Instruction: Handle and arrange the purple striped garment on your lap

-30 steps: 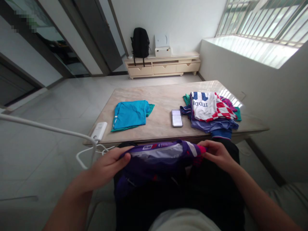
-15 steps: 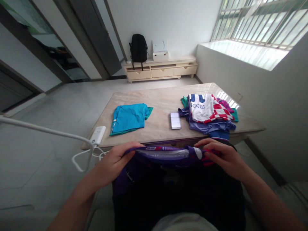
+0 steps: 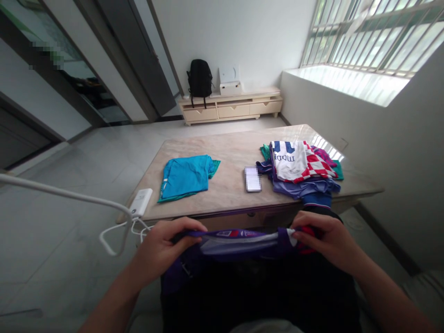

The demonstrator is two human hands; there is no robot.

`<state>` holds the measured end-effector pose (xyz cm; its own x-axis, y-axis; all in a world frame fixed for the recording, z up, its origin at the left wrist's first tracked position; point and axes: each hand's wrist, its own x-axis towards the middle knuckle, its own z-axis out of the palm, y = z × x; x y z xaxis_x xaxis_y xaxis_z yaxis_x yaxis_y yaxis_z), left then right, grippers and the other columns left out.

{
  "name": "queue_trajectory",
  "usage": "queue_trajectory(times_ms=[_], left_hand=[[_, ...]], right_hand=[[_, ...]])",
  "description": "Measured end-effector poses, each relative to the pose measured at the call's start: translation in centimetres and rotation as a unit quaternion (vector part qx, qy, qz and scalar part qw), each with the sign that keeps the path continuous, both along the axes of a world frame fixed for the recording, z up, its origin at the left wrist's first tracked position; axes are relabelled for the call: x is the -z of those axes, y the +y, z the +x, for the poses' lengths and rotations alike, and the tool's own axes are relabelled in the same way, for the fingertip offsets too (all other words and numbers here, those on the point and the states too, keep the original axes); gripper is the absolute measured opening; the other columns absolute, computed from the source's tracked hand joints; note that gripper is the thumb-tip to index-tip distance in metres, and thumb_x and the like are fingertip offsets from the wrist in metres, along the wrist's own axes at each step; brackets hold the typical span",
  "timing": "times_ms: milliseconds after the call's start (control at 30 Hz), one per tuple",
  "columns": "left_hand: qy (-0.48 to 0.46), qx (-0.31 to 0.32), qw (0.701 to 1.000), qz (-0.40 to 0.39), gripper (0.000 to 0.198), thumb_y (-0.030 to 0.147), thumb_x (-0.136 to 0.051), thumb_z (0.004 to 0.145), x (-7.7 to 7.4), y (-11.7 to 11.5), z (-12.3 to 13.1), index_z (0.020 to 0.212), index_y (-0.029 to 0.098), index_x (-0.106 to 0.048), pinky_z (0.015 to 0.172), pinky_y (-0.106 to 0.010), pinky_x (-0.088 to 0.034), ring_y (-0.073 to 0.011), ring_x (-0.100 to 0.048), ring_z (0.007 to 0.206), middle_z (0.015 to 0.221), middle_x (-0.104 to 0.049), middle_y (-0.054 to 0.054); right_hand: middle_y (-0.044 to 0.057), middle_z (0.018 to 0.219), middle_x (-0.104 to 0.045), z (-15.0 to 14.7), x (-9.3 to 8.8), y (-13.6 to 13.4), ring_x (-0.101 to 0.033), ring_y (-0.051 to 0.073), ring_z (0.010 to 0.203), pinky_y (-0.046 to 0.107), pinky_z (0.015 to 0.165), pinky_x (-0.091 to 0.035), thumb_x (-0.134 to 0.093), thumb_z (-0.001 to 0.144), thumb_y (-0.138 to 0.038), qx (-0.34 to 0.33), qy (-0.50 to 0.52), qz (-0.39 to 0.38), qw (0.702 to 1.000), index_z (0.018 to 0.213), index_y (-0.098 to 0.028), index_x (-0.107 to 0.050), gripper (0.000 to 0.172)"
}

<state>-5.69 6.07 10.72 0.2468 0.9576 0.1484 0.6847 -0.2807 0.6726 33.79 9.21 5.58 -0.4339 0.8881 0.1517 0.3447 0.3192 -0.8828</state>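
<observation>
Shirt (image 3: 239, 243) stretched between both hands' pinching fingers (image 3: 189, 226).

— What colours have you got in your hands there?

— Your left hand (image 3: 163, 247) and right hand (image 3: 324, 240) pinch a purple jersey (image 3: 239, 243) with a pale grey-white panel and a small red-and-blue badge (there's red at the right end too).

— And on the beige marble table (image 3: 229, 185)?

— You see a turquoise folded shirt (image 3: 185, 175) with a green edge. The pile of shirts (image 3: 301, 169) shows white with blue stripes, red-and-white checks, lilac, green and magenta.
</observation>
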Motion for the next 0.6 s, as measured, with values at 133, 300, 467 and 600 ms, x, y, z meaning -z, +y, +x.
queue_trajectory(times_ms=[133,300,467,600], left_hand=[[0.006,0.000,1.000,0.013,0.022,0.045,-0.071,0.090,0.3,-0.2,-0.2,0.094,0.025,-0.081,0.078,-0.027,-0.057,-0.0201,-0.074,0.077,0.087,-0.082,-0.001],[0.007,0.019,0.999,0.032,0.020,0.042,-0.071,0.091,0.3,-0.4,-0.6,0.096,0.027,-0.082,0.076,-0.027,-0.056,-0.0189,-0.074,0.072,0.082,-0.081,0.000],[-0.015,0.082,0.996,0.010,0.022,0.028,-0.067,0.095,-0.1,-0.5,-0.3,0.112,0.029,-0.080,0.076,-0.024,-0.056,-0.0146,-0.072,0.064,0.068,-0.077,0.004],[-0.016,0.090,0.996,0.010,0.024,0.026,-0.065,0.096,-0.2,-0.7,-0.3,0.114,0.029,-0.079,0.075,-0.023,-0.056,-0.0145,-0.074,0.067,0.069,-0.078,0.004]], right_hand=[[0.008,0.116,-0.075,-0.5,0.3,-0.3,-0.069,0.023,0.104,0.032,0.089,-0.055,-0.069,0.095,-0.037,0.041,0.039,-0.007,0.998,0.098,-0.024,-0.070,0.014],[0.009,0.092,-0.077,-0.5,0.6,-0.9,-0.071,0.022,0.079,0.031,0.069,-0.060,-0.079,0.085,-0.043,0.102,0.094,-0.078,0.987,0.094,-0.020,-0.074,0.025],[0.007,0.095,-0.076,-0.8,-0.2,-1.4,-0.071,0.021,0.082,0.028,0.073,-0.060,-0.090,0.073,-0.041,0.139,0.174,-0.132,0.966,0.097,-0.022,-0.076,0.033],[0.006,0.098,-0.075,-0.6,-0.4,-1.2,-0.071,0.019,0.084,0.025,0.073,-0.058,-0.087,0.078,-0.038,0.087,0.158,-0.187,0.966,0.102,-0.022,-0.078,0.031]])
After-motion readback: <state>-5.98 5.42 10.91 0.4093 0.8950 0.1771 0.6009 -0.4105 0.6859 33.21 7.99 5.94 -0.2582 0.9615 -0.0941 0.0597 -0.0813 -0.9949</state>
